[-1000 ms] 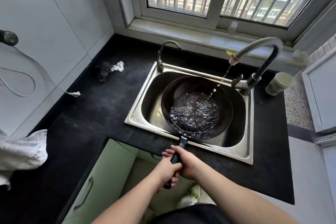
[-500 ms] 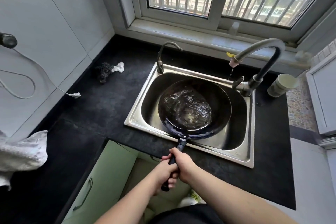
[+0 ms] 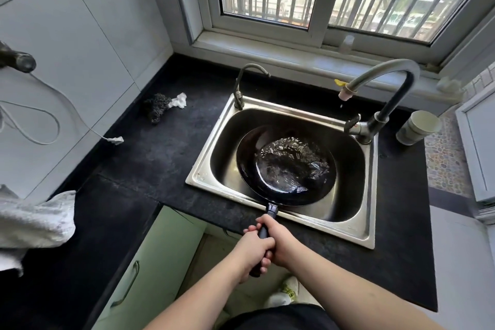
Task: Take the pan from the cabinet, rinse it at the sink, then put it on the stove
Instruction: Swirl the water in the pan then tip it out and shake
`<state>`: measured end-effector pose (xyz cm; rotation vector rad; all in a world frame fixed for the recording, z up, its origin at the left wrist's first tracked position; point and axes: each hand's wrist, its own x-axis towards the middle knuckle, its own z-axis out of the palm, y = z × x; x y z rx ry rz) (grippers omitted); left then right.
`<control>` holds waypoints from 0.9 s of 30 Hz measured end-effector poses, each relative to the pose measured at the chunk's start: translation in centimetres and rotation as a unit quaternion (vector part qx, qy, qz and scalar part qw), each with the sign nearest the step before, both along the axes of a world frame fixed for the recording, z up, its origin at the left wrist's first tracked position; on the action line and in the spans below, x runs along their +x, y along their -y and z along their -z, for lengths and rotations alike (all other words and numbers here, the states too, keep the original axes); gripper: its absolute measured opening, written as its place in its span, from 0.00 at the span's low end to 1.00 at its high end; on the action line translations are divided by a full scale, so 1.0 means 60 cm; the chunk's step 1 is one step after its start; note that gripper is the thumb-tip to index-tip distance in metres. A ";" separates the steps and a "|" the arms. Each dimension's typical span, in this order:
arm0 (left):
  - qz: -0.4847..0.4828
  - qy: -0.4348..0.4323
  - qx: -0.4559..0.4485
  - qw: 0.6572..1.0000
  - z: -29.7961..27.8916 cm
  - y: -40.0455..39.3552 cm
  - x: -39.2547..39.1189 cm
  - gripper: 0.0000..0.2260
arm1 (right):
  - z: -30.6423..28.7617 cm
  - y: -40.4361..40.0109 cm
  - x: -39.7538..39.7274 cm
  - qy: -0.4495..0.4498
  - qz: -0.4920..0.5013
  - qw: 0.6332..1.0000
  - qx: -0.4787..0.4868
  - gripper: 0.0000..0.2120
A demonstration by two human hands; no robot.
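A black round pan [image 3: 249, 166] sits over the steel sink [image 3: 203, 166], with rippling water pooled toward its right side. Its black handle [image 3: 271, 211] reaches toward me across the sink's front rim. My left hand [image 3: 251, 254] and my right hand [image 3: 278, 241] both grip that handle, left hand nearer me. The curved grey faucet [image 3: 385, 72] arches above the sink's back right corner; only a drip hangs below its spout. The stove is out of view.
Black countertop [image 3: 150, 158] surrounds the sink. A scouring pad and white scrap [image 3: 160, 106] lie at back left, a cup [image 3: 417, 127] stands right of the faucet, a white cloth [image 3: 34, 222] at far left. A green cabinet door [image 3: 150, 257] stands open below.
The faucet's stream has stopped, leaving a drip. The water in the pan has swirled from the left side over to the right as the pan tilted.
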<state>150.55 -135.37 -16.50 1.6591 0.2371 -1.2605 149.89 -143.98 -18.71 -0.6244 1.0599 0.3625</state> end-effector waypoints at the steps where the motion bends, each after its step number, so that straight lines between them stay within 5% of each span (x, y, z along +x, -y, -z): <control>1: 0.005 0.008 -0.003 1.000 0.003 -0.005 -0.004 0.03 | 0.002 -0.004 -0.003 0.005 0.003 1.000 -0.006 0.12; 10: 0.018 -0.003 -0.053 0.998 0.014 -0.038 -0.012 0.06 | 0.016 -0.032 -0.008 0.001 -0.061 0.990 -0.125 0.13; 27: 0.031 0.032 -0.009 0.999 0.018 -0.015 -0.017 0.04 | 0.012 -0.012 -0.013 0.016 0.015 1.000 -0.010 0.13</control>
